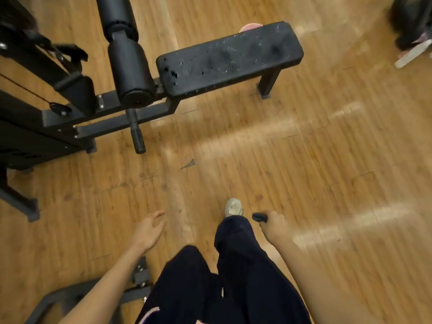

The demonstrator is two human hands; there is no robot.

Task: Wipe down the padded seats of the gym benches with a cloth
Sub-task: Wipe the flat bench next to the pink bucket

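A black padded bench seat, worn and flecked with white, stands ahead on a metal leg and joins a black machine frame at its left end. My left hand hangs open and holds nothing, low in the view, well short of the bench. My right hand is curled round a small dark object, which may be a bunched cloth; I cannot tell for sure. Both hands are apart from the seat, above my dark trousers.
Black roller pads and a steel frame fill the left side. A second frame part lies at bottom left. A person's dark-clad legs stand at top right. Wood floor spreads between me and the bench.
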